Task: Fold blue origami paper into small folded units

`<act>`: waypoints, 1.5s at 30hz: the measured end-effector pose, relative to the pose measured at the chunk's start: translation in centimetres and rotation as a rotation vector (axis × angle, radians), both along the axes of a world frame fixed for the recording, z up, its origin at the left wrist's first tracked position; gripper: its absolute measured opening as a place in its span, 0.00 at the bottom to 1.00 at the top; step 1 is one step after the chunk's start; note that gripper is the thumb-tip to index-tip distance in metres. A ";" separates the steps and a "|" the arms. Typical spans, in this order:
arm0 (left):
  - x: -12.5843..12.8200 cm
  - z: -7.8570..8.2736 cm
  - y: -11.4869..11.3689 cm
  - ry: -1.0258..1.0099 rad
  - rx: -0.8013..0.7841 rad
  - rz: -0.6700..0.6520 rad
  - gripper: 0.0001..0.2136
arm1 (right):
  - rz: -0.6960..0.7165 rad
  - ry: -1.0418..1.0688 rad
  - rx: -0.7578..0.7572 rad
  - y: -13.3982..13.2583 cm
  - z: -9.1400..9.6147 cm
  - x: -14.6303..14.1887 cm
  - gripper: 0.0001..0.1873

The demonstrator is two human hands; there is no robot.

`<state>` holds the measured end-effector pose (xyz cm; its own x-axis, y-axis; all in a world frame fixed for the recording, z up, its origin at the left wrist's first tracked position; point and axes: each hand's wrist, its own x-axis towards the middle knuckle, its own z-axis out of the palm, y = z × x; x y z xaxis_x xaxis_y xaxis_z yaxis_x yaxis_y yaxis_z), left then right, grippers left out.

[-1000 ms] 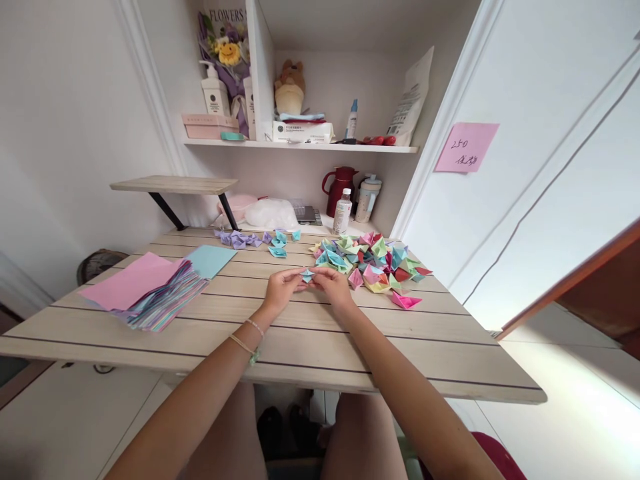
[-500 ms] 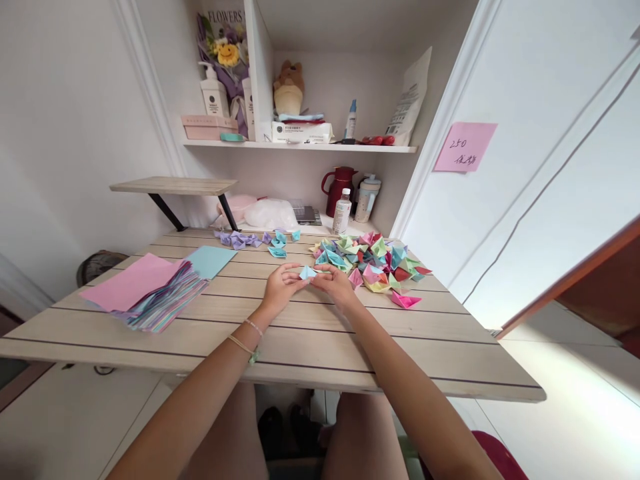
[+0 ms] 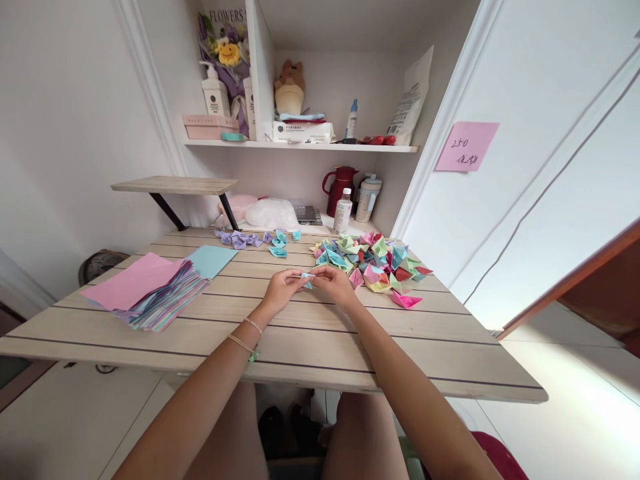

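Between the paper stack (image 3: 167, 295) and the left grip (image 3: 281, 292), a lane of worktop (image 3: 235, 290) lies open; rightward, the heap of folded paper (image 3: 379, 249) blocks the way (one pink boat (image 3: 406, 301) juts nearest the front); farther back, purple folded pieces (image 3: 239, 241) and a bottle (image 3: 343, 213) obstruct; the worktop's near right corner offers passage

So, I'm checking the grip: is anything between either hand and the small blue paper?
Nothing visible is: the left hand and right hand both hold the small blue paper directly. The colourful folded-paper pile lies beyond the right hand, toward the right.
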<state>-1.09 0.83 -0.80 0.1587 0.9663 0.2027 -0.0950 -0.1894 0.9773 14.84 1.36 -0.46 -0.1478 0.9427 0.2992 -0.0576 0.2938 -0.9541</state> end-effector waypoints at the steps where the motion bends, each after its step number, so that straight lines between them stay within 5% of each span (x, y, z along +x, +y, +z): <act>1: 0.0 0.0 -0.1 0.035 0.019 0.002 0.14 | -0.013 -0.031 0.021 0.0 0.1 0.0 0.12; 12: -0.3 0.3 -0.2 0.284 0.413 0.117 0.09 | -0.058 -0.121 0.022 -0.5 0.3 0.1 0.13; 25: -0.1 0.5 -0.1 0.138 0.250 0.072 0.11 | -0.109 -0.083 0.026 -0.6 0.5 0.3 0.13; 45: -0.1 0.4 0.0 0.102 0.228 0.061 0.13 | -0.129 -0.135 0.024 -0.4 0.4 0.2 0.11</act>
